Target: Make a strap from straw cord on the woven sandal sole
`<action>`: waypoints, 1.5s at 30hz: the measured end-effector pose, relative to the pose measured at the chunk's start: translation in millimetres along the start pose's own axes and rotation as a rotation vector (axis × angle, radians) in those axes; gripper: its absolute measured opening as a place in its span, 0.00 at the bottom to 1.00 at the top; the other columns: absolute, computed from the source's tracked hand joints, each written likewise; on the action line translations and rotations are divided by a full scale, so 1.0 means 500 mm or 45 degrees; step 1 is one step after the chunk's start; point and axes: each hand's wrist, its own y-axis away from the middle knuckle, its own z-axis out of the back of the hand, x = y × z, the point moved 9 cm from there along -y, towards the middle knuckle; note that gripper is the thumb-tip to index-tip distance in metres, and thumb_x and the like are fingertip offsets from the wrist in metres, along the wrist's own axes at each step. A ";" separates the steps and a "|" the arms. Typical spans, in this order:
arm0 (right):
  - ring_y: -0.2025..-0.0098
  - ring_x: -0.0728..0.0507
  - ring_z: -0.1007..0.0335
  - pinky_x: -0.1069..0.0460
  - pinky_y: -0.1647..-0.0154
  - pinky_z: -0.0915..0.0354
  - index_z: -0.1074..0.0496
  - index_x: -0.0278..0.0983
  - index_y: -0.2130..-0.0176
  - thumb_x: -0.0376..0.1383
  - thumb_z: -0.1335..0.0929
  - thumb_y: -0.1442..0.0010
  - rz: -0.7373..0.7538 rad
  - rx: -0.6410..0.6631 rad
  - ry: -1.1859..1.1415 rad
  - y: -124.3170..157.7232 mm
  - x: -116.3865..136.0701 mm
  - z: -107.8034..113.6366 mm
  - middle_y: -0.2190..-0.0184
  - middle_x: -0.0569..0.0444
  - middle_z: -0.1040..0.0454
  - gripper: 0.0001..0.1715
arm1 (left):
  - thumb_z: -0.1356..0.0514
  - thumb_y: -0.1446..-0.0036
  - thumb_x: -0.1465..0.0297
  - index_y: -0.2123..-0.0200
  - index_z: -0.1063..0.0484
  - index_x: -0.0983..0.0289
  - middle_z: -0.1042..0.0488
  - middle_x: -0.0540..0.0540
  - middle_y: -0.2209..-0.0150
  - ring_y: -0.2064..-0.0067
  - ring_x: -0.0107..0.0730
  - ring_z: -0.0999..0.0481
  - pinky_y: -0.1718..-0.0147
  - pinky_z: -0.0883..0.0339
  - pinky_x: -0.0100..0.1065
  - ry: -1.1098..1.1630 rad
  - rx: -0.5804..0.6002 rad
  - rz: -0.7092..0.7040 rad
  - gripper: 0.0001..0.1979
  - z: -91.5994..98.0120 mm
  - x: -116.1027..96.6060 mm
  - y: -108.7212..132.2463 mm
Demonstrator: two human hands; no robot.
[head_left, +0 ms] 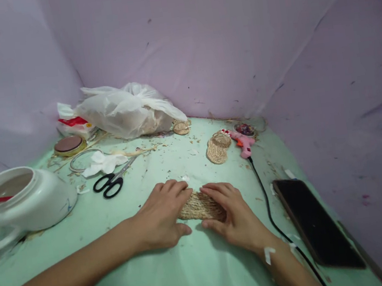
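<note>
A flat woven straw piece (pixel 199 206) lies on the pale green table (pixel 180 275). My left hand (pixel 161 215) presses on its left end, fingers together and laid over it, thumb against its near edge. My right hand (pixel 230 215) covers its right end the same way, fingers curled over the top and thumb underneath at the front. Both hands grip the piece between them. A bit of white tape sticks to my right wrist.
Black scissors (pixel 110 182) and white scraps lie left of centre. A white pot (pixel 26 200) stands at far left. At the back are a plastic bag (pixel 128 111), a woven sole (pixel 218 148) and a pink glue gun (pixel 243 143) with its black cord. A phone (pixel 314 223) lies right.
</note>
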 end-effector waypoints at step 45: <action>0.61 0.41 0.37 0.44 0.62 0.35 0.31 0.35 0.64 0.23 0.38 0.49 0.002 -0.213 -0.152 0.002 0.042 -0.015 0.66 0.48 0.30 0.14 | 0.42 0.55 0.72 0.69 0.32 0.65 0.35 0.54 0.67 0.62 0.37 0.38 0.63 0.45 0.39 0.072 0.135 -0.276 0.07 -0.020 -0.025 -0.071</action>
